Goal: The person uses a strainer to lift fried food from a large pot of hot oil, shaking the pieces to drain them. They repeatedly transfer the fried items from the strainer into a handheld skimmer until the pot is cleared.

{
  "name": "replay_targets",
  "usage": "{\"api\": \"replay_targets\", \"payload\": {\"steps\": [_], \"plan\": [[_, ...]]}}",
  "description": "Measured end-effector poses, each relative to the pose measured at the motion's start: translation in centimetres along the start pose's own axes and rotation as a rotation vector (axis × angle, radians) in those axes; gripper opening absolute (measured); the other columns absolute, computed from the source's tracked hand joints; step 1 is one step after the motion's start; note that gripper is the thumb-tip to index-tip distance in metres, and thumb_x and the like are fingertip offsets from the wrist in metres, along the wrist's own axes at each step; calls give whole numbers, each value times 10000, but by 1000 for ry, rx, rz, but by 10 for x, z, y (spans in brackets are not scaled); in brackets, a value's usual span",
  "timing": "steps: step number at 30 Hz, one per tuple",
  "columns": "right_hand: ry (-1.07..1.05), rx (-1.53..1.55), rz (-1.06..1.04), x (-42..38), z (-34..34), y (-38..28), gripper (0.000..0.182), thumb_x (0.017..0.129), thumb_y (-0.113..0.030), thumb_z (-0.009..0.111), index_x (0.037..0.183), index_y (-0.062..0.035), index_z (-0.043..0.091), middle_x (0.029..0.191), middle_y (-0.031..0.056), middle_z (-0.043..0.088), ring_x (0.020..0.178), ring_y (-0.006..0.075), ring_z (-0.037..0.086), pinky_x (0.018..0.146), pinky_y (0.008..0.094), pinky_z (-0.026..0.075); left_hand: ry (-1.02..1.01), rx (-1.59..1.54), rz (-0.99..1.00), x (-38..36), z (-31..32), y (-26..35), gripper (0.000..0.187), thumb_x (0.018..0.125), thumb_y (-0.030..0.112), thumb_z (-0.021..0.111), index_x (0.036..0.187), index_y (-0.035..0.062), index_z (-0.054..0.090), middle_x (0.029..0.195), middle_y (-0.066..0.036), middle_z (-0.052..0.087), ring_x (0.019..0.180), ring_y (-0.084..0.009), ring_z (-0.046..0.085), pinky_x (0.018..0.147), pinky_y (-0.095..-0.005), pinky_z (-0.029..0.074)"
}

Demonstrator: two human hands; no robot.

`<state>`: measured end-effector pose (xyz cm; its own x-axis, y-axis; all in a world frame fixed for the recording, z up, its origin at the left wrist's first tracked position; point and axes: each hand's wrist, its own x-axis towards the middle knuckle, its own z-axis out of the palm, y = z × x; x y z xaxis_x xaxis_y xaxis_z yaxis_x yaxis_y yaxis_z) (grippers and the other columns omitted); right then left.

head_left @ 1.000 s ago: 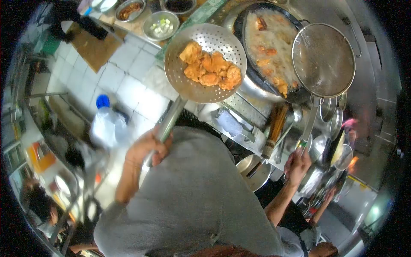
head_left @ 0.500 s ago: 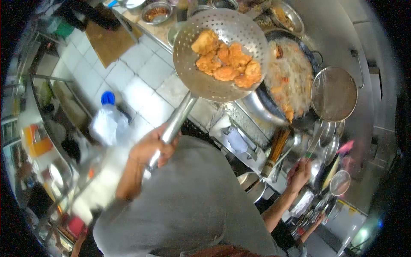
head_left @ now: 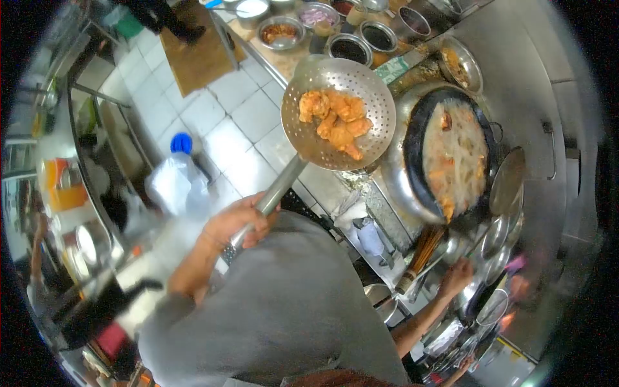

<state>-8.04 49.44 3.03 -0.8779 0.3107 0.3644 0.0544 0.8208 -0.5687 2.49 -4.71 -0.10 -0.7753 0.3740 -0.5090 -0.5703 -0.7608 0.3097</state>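
My left hand (head_left: 240, 224) is wrapped around the metal handle of a perforated strainer ladle (head_left: 296, 132), held out over the floor and counter edge. Several golden fried pieces, probably battered chicken (head_left: 338, 119), lie in its bowl. To the right of the ladle, a dark wok (head_left: 416, 145) holds bubbling oil with food pieces in it. At the right, my right hand (head_left: 456, 277) is closed on the thin handle of a round mesh skimmer (head_left: 508, 182), which is tilted beside the wok's rim. The fingers of that hand are partly blurred.
Bowls of dark sauce (head_left: 349, 50), sliced onions (head_left: 317, 16) and a reddish-brown food (head_left: 281, 32) stand on the far counter. A bamboo brush (head_left: 420, 258) lies below the wok. A bin with a plastic bag (head_left: 177, 187) is on the tiled floor at left. Another person's legs (head_left: 161, 16) show at top left.
The view has shifted, showing more of the far counter. The fried pieces have bunched up differently in the ladle. The mesh skimmer has turned from nearly face-on to a steep tilt.
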Motion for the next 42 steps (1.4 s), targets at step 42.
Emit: {"api": "replay_targets", "payload": {"steps": [42], "plan": [[-768,183,-422,-11,179,-338,161,740,10,619,884,7,546,697,136,608,613,250,609,551,343,469,-86,10,87,-35,2,26,613,683,-71,567,1257,-11,362,754,-95,485,384,-151,465,319,-275,399]]}}
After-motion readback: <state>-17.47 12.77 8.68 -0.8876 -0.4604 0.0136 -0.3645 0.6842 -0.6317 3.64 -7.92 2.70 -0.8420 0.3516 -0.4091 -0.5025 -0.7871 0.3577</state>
